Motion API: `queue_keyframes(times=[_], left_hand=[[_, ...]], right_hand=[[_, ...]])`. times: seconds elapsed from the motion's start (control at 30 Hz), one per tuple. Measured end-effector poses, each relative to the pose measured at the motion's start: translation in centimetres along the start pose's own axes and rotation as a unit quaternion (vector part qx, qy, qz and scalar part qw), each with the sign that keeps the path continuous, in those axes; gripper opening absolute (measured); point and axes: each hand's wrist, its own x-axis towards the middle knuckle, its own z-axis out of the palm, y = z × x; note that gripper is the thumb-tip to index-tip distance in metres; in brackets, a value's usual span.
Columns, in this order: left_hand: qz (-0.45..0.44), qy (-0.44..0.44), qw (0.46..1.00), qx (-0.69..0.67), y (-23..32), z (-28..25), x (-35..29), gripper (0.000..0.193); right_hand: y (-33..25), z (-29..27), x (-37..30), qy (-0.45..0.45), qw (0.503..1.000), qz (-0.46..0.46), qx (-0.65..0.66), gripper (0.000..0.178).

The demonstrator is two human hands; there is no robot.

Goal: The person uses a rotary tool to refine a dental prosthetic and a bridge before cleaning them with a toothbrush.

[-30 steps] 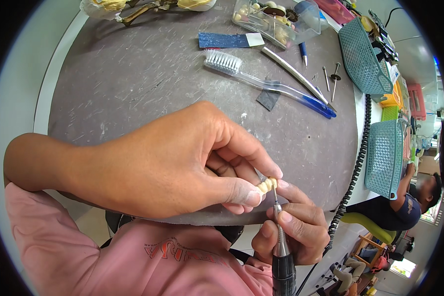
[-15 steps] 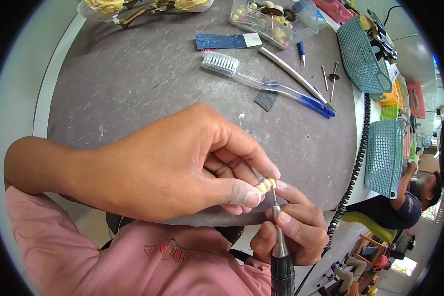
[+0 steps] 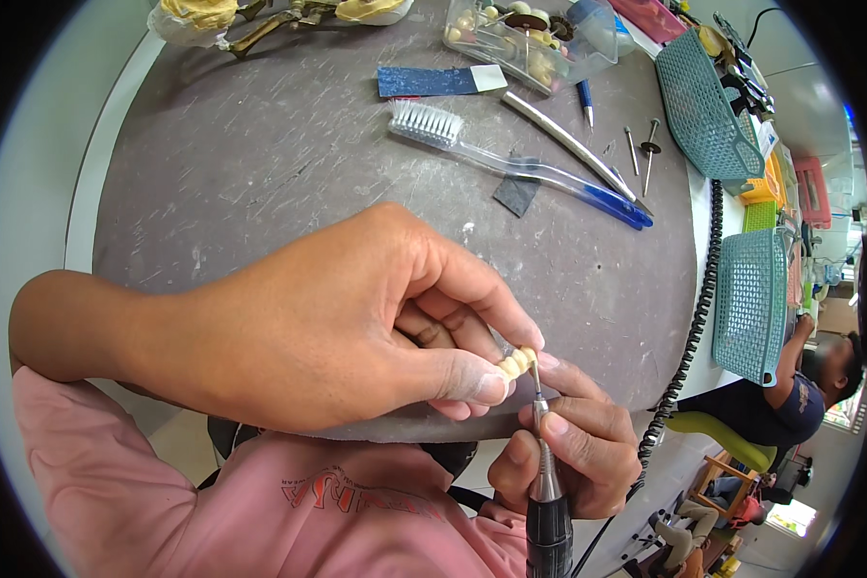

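Just below and right of frame centre, your left hand [image 3: 356,328] pinches the tooth row [image 3: 515,364] while your right hand [image 3: 592,438] grips the handpiece [image 3: 548,501], bur [image 3: 538,383] at the end tooth [image 3: 530,356]; the row appears already formed, tooling appears underway, and the remainder cannot be determined.

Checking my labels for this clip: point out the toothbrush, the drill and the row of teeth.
Toothbrush [image 3: 499,160], head view, on its clear handle.
Drill [image 3: 546,486], head view, on its silver section.
Row of teeth [image 3: 516,364], head view, on its visible middle.
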Motion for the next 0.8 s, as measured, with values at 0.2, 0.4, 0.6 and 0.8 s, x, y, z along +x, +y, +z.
queue_keyframes(times=[0.2,0.4,0.6,0.8], left_hand=[[0.005,0.0,1.0,-0.009,-0.1,0.1,0.0,0.036],[0.011,0.0,1.0,-0.005,-0.1,0.1,0.0,0.036],[0.016,0.004,1.0,-0.005,-0.2,0.1,0.0,0.036],[0.022,0.007,1.0,-0.006,-0.2,0.1,-0.1,0.035]], right_hand=[[-0.1,0.4,-0.4,0.054,0.998,0.019,-0.001,0.028],[0.3,-0.3,-0.4,0.028,0.999,0.006,0.015,0.026],[0.6,-0.7,-0.1,-0.007,1.0,-0.013,0.022,0.026],[0.4,-0.4,0.3,-0.013,1.0,-0.015,-0.002,0.025]])
